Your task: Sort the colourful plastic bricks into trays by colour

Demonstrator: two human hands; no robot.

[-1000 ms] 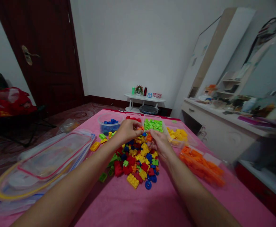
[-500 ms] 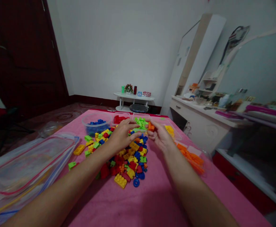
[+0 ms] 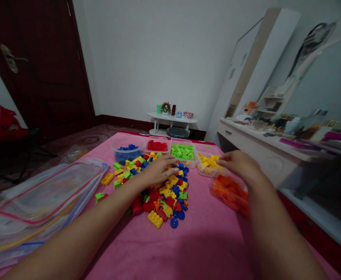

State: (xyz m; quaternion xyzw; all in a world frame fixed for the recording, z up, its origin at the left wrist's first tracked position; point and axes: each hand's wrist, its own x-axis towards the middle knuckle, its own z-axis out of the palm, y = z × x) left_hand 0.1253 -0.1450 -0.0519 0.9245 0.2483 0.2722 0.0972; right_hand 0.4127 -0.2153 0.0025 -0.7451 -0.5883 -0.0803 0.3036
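Note:
My left hand (image 3: 158, 171) lies over the far part of a heap of mixed toy building bricks (image 3: 167, 194), fingers stretched to the right and apart, with no brick seen gripped. My right hand (image 3: 237, 163) is raised at the right, its fingers loosely bent toward the left and apart; no brick shows in it. Its fingertips are beside the clear box of yellow bricks (image 3: 208, 160). Below its wrist stands a clear box of orange bricks (image 3: 229, 190), partly hidden by the forearm.
Behind the heap stand a round tub of blue bricks (image 3: 128, 153), a box of red bricks (image 3: 157, 145) and a box of green bricks (image 3: 182, 151). Clear lids or bags (image 3: 50, 190) lie at the left. A pink cloth (image 3: 159, 252) covers the table. A dresser (image 3: 246, 136) stands at the right.
My right hand has moved right, away from the heap, and the orange brick it held no longer shows. My left hand stays over the heap. The view has shifted slightly left.

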